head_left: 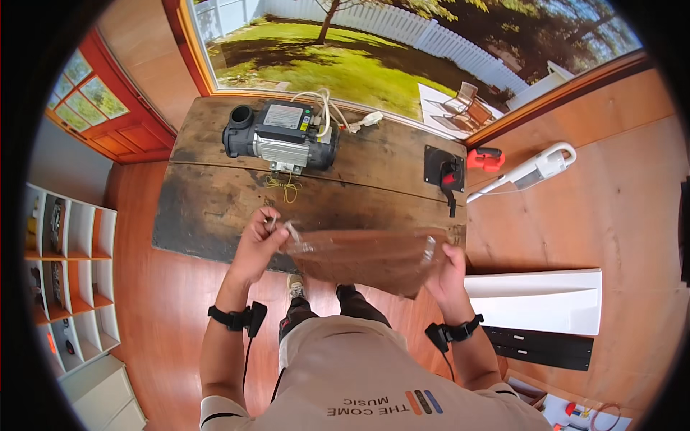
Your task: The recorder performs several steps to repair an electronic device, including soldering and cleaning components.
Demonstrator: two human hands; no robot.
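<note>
A thin, shiny plastic bag (363, 260), brownish or see-through against the wood, is stretched between my hands over the near edge of the workbench (215, 208). My left hand (256, 246) pinches its crinkled left end between thumb and fingers. At the other end, my right hand (448, 279) grips the bag's right edge, thumb on top; its fingers are partly hidden behind the plastic. Beyond the bag stands a black and silver electric pump (284, 144), its round port facing left. A yellow-green wire (286, 188) lies in front of it.
White cables and a plug (370, 119) trail from the pump. A black plate with a red-and-black fixture (447, 176) sits at the bench's right end. Beyond are a red tool (486, 159) and white stick vacuum (535, 171). Shelves (79, 230) stand left; a long white panel (546, 298) lies right.
</note>
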